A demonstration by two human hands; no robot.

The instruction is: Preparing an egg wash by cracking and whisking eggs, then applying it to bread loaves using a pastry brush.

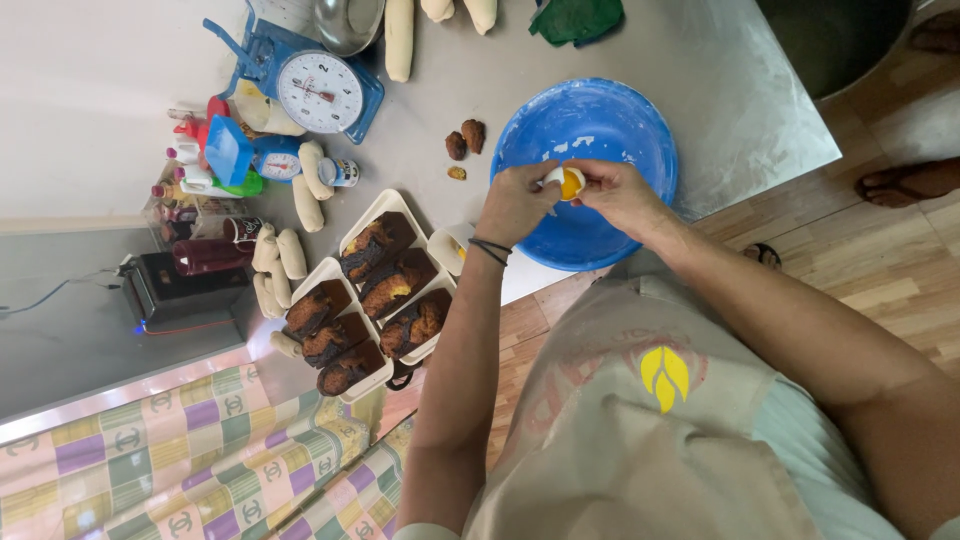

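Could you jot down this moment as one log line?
left hand: holds cracked egg | right hand: holds same egg | yolk showing | over blue bowl | cake trays beside

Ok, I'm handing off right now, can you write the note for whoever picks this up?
Left hand and right hand together hold a cracked egg, yolk showing, over the blue bowl on the steel table.
Two white trays of dark baked loaves sit to the left, with a blue kitchen scale beyond.
The egg has not dropped into the bowl yet.
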